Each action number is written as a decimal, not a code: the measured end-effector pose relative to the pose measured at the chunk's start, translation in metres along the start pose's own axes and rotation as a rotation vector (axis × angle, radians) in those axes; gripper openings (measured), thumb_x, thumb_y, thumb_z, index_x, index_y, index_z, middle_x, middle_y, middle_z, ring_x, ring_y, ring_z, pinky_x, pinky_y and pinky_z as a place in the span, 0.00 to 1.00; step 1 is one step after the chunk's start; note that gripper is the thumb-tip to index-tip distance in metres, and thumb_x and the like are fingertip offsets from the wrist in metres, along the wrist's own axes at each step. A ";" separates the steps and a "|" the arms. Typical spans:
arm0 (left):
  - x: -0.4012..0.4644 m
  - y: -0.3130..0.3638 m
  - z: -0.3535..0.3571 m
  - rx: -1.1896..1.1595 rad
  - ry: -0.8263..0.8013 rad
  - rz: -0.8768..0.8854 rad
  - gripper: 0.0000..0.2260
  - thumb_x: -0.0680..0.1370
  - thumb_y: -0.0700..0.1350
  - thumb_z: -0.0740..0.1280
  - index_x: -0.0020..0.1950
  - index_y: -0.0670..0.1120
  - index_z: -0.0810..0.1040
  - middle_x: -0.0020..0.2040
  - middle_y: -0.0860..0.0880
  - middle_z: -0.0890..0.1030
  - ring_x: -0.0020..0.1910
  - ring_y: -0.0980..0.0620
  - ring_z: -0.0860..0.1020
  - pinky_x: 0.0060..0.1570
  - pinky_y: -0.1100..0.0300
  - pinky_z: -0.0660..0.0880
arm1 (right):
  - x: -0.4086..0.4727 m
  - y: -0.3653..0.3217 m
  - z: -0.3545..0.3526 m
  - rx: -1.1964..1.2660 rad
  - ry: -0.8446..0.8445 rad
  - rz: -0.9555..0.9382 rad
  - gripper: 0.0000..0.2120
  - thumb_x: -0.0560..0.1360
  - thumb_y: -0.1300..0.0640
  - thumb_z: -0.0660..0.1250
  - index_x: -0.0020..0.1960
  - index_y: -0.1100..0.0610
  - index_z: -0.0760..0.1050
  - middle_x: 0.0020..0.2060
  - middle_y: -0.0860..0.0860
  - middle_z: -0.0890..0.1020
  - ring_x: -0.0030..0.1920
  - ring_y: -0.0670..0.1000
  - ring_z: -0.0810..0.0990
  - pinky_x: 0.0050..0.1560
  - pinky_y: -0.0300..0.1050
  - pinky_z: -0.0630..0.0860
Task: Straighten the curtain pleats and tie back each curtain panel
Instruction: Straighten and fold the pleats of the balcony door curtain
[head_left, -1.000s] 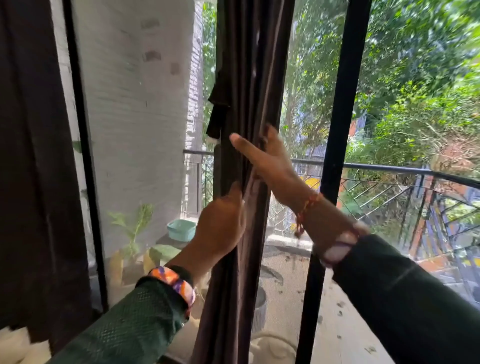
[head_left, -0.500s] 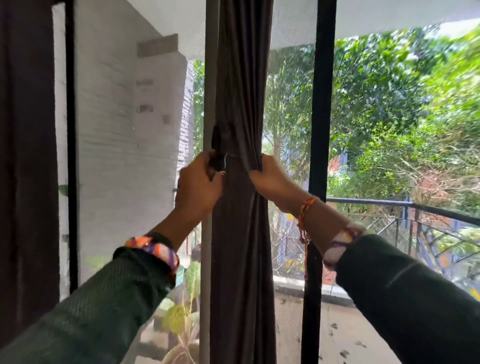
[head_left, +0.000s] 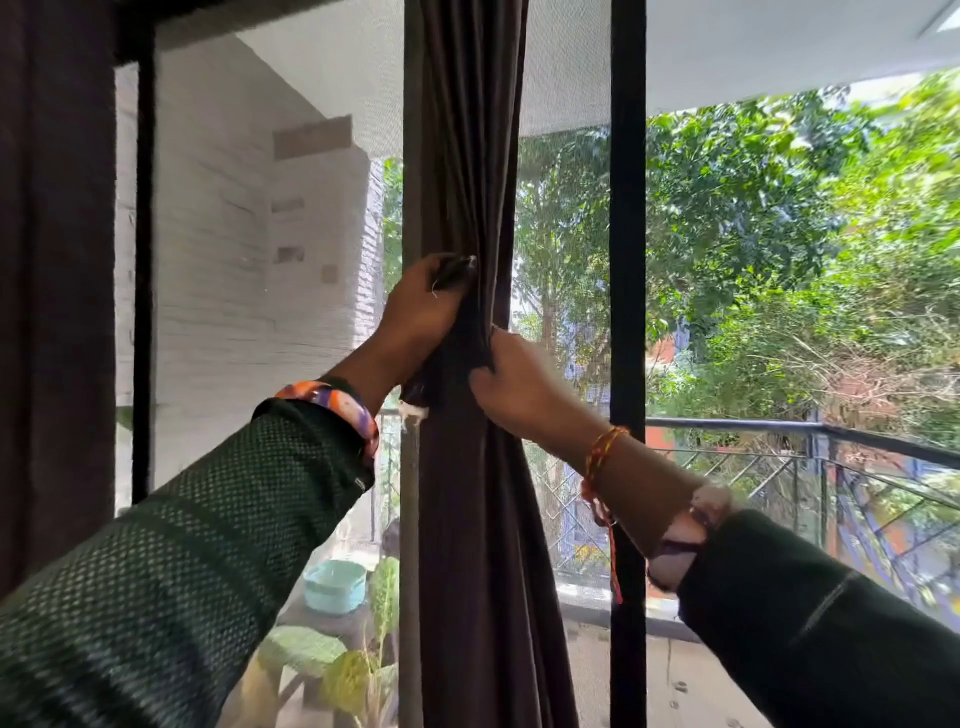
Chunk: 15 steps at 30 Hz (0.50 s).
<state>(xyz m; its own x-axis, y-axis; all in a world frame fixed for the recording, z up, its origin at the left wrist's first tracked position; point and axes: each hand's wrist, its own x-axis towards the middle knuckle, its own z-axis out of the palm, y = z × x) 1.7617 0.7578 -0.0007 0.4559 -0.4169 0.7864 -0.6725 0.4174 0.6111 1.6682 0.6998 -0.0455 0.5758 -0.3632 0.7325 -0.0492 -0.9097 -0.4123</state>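
The gathered curtain panel (head_left: 467, 156) hangs as a narrow dark brown column in front of the window, just left of the black window frame post (head_left: 627, 260). I see its pleats bunched tight at mid-height, where a dark tie-back strip (head_left: 447, 358) crosses the cloth; the fabric flares slightly wider below that pinch.

My left hand (head_left: 421, 312) is clenched on the upper end of the strip, at the left edge of the panel, with a pale loose thread showing at the knuckles. My right hand (head_left: 514, 384) grips the fabric from the right edge of the panel, fingers curled into the folds (whether they catch the strip, the cloth or both, I cannot tell). A frayed pale end (head_left: 413, 413) of the strip hangs below the left wrist.

A second dark curtain (head_left: 52, 312) hangs well to the left of the panel. Beyond the glass, left of the panel: a white brick wall (head_left: 234, 312), a teal basin (head_left: 335, 584) and potted leaves (head_left: 343, 670). Right of the panel: a balcony railing (head_left: 805, 431) and trees (head_left: 779, 234).
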 end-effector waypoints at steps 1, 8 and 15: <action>-0.001 0.004 0.001 -0.073 -0.022 -0.034 0.13 0.76 0.54 0.65 0.53 0.46 0.77 0.49 0.43 0.81 0.49 0.45 0.81 0.53 0.55 0.78 | -0.002 -0.004 0.000 -0.023 -0.005 -0.016 0.17 0.73 0.66 0.58 0.61 0.65 0.70 0.49 0.63 0.80 0.49 0.62 0.78 0.30 0.41 0.61; -0.004 0.016 0.001 -0.158 0.054 -0.121 0.14 0.67 0.57 0.74 0.43 0.48 0.79 0.27 0.58 0.71 0.27 0.62 0.75 0.34 0.65 0.72 | 0.000 -0.025 0.016 -0.197 -0.019 -0.070 0.22 0.74 0.65 0.58 0.68 0.66 0.64 0.51 0.64 0.79 0.51 0.65 0.79 0.48 0.53 0.79; 0.009 0.026 -0.004 0.092 0.281 -0.157 0.12 0.76 0.44 0.64 0.57 0.40 0.77 0.55 0.37 0.80 0.51 0.40 0.79 0.52 0.51 0.76 | -0.002 -0.034 0.008 -0.367 -0.058 -0.178 0.24 0.75 0.54 0.60 0.69 0.59 0.62 0.51 0.61 0.79 0.50 0.64 0.79 0.44 0.49 0.74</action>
<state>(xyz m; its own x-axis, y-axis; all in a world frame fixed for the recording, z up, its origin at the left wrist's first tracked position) 1.7507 0.7678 0.0221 0.6924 -0.2259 0.6853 -0.6253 0.2859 0.7261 1.6752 0.7330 -0.0373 0.6464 -0.1914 0.7386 -0.2266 -0.9725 -0.0537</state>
